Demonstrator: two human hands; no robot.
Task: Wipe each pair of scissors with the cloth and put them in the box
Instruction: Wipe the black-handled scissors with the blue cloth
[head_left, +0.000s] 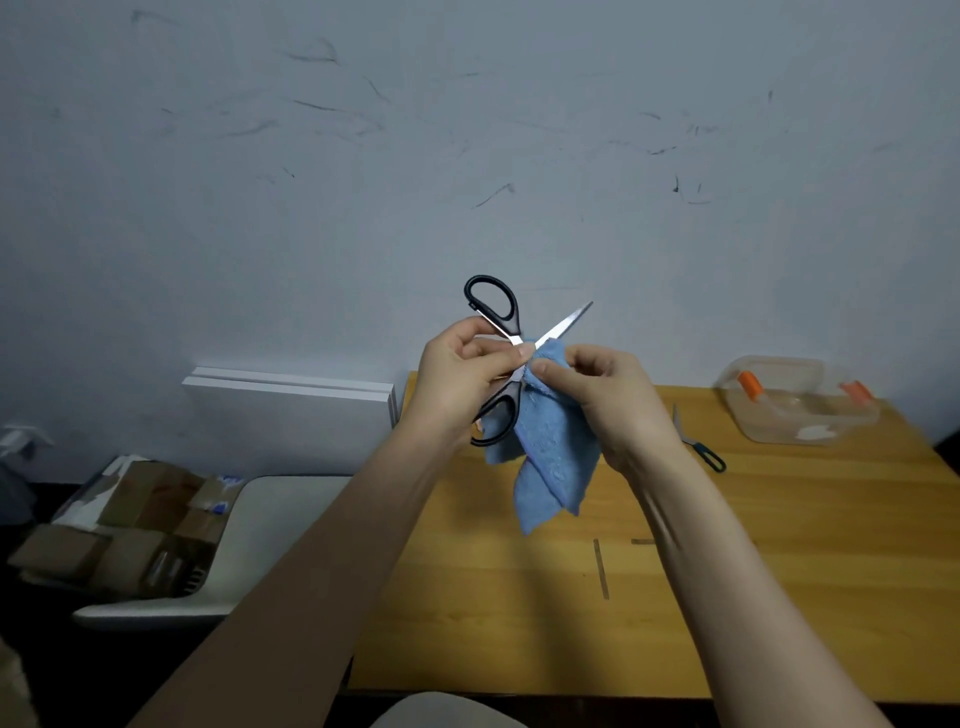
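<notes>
Above the counter (779, 597), black scissors (500, 307) are clamped open in the grip of the left hand (457, 376), likely so a blade is wiped by the cloth (550, 462) pinched in the right hand (605, 402), a second pair (698, 448) and the box (800, 402) being set farther back on it.

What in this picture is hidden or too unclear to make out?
Head view:
- On the black scissors, the blue cloth pinched by the right hand hides one blade; the left hand covers the pivot.
- The small scissors on the table are partly behind the right wrist.
- The clear box: contents too blurred to tell.
</notes>
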